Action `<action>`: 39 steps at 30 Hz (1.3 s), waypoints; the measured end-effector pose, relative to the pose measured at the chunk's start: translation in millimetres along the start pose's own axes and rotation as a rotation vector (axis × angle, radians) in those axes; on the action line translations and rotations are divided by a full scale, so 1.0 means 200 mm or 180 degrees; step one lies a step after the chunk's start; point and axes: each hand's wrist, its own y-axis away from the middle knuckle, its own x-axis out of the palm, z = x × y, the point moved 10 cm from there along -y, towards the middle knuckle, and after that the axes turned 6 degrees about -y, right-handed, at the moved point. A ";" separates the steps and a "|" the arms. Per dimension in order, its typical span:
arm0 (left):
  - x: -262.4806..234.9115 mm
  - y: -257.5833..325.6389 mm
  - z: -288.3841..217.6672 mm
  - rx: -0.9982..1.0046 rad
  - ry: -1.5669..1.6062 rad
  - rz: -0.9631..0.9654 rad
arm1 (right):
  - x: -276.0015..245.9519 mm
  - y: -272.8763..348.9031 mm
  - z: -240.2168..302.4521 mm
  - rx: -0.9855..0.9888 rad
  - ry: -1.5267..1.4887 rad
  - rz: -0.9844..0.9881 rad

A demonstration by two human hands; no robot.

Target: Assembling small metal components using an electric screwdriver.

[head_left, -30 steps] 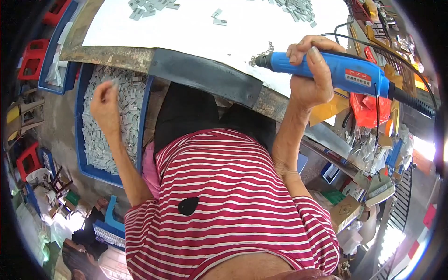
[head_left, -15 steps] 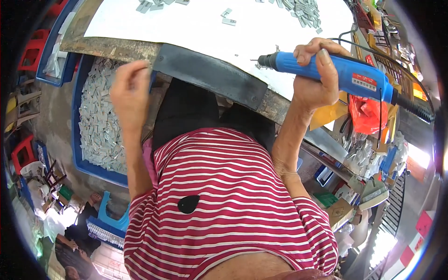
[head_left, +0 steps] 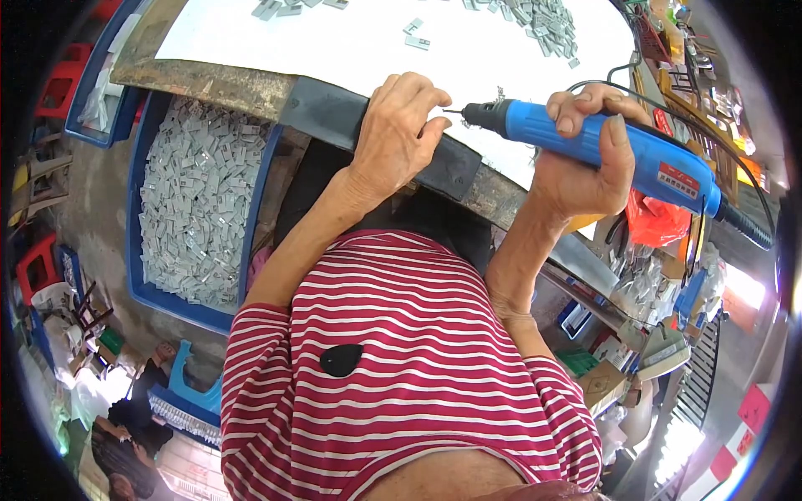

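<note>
My right hand [head_left: 589, 154] is wrapped round a blue electric screwdriver [head_left: 639, 154], held level with its thin bit pointing left. My left hand [head_left: 401, 125] is over the dark metal plate [head_left: 322, 108] on the table's front edge. Its fingers are bent, with thumb and forefinger apart close to the bit's tip; I see nothing between them. Small dark screws [head_left: 500, 92] lie behind the screwdriver's nose on a white sheet [head_left: 334, 46]. Farther back lie two small grey metal pieces [head_left: 417, 42] that look like pencil sharpeners.
Left of my lap stands a blue crate [head_left: 134, 250] full of similar grey pieces [head_left: 196, 200]. A heap of them [head_left: 543, 29] lies at the sheet's far right. The black cable [head_left: 710, 138] arcs over the right side, near a red plastic bag [head_left: 656, 221]. Another person [head_left: 134, 417] is at lower left.
My left hand has moved right from beside the crate to the screwdriver's bit. The screwdriver has shifted slightly right and down in my right hand.
</note>
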 end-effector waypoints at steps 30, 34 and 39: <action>0.02 0.01 0.01 0.0125 -0.0121 0.0092 | 0.04 0.02 -0.03 0.0098 0.0267 -0.0025; 0.02 0.01 0.02 0.0052 -0.0070 0.0139 | 0.01 0.02 -0.04 0.0138 0.0073 -0.0080; 0.01 0.00 0.01 0.0047 -0.0024 0.0247 | 0.01 0.02 -0.03 0.0141 0.0157 -0.0124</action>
